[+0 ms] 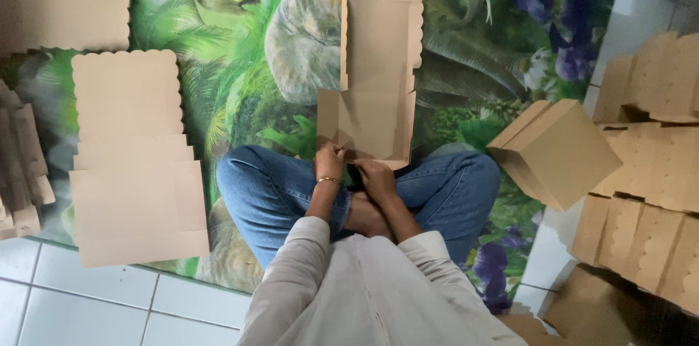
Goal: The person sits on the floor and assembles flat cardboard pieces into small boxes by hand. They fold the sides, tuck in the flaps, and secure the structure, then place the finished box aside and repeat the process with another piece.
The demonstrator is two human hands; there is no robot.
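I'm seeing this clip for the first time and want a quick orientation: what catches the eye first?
At centre, both hands, left hand and right hand, grip the near edge of a half-folded tan cardboard box with scalloped edges, held over crossed legs in blue jeans. Beneath lies a vivid jungle-print mat. Flat cardboard blanks lie at left, and finished boxes pile up at right.
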